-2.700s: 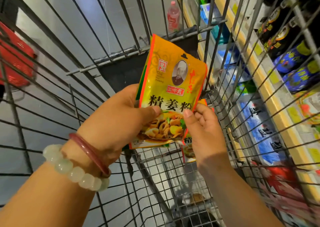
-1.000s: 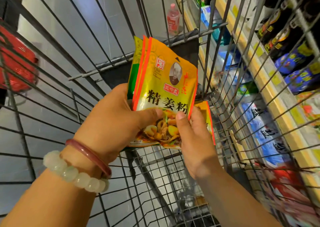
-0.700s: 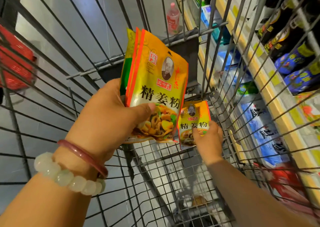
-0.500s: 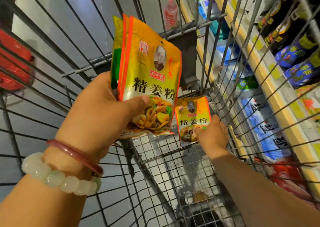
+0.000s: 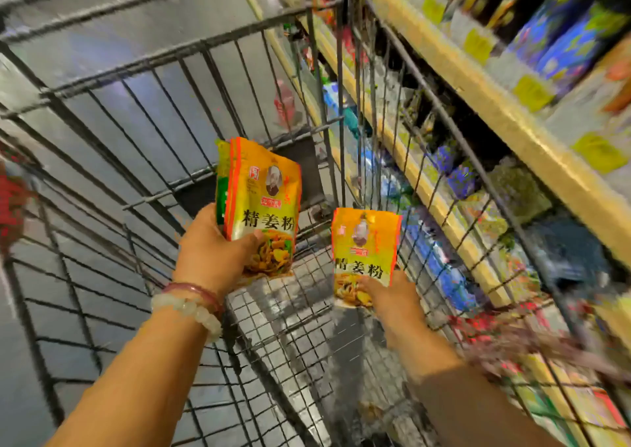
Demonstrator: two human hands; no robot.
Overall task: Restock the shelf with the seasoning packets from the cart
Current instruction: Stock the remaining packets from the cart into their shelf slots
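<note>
From the head view, your left hand (image 5: 213, 255) grips a stack of seasoning packets (image 5: 261, 204) above the wire cart (image 5: 112, 129), while your right hand (image 5: 389, 296) pinches a single packet (image 5: 365, 252) by its lower edge. You seem to be mid-gather; next, add it to the stack or turn toward the shelf (image 5: 505, 118) on your right.

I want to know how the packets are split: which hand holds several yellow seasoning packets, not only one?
The left hand: its stack of yellow seasoning packets shows several edges; the right hand holds a single yellow packet.
</note>
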